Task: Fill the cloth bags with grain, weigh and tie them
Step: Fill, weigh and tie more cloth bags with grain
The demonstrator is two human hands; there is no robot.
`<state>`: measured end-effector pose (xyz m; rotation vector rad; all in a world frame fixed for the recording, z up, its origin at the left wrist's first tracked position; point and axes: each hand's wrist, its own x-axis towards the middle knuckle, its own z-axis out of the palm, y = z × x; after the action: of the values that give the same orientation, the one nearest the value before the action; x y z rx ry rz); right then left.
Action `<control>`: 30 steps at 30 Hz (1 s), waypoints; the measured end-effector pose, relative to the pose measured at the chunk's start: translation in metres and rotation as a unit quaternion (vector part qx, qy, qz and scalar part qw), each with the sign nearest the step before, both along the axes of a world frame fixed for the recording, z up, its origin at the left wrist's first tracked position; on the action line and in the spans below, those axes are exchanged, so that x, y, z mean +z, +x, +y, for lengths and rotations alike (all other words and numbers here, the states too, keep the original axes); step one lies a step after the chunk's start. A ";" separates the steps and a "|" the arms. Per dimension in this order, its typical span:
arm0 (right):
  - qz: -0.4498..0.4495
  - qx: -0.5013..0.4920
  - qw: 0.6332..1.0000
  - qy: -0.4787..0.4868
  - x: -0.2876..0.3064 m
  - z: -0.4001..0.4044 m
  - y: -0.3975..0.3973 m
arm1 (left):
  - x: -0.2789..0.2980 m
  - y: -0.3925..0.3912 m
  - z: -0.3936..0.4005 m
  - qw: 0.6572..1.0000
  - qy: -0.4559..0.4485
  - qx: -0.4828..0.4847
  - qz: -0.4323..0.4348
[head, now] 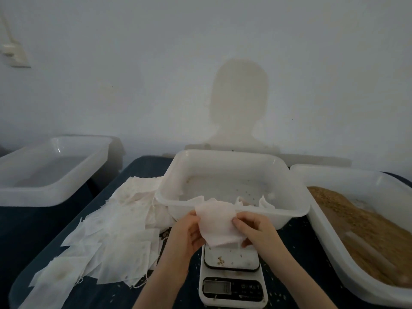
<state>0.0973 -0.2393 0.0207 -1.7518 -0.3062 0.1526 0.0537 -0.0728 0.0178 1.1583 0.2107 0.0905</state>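
Both hands hold one white cloth bag [219, 224] at the lower centre of the frame, just above the weighing plate of the scale [231, 277]. The left hand [186, 236] has its fingers curled under the bag's left edge with the thumb on top; the right hand [252, 228] pinches the bag's right edge between thumb and fingers. The bag looks flat and limp, and it hides the far edge of the scale's plate.

There is one scale, white with a dark display panel toward the bottom of the frame; a few loose grains lie on its plate. Directly behind the bag stands the middle tub [231, 159], a white plastic one nearly bare inside apart from scattered grains and a few cloth pieces against its near wall; how many is hard to tell. To the right, the right tub [334, 175] holds a bed of brown grain [361, 230]. A third tub [53, 188] sits in the upper left, apart from the others. That makes three tubs in all.

Left of the hands a loose heap of flat white bags [107, 237] spreads over the dark blue table cover [33, 233], too many and too overlapped to count. Stray grains dot the cover around the scale.
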 end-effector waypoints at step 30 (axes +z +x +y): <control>-0.067 -0.074 0.995 -0.003 -0.016 -0.007 -0.022 | -0.004 0.013 -0.050 0.832 0.535 0.017 -0.143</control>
<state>0.0748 -0.2466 0.0049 -1.7861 -0.2730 -0.0709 0.0668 -0.1229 0.0134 2.2410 -0.1264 0.4545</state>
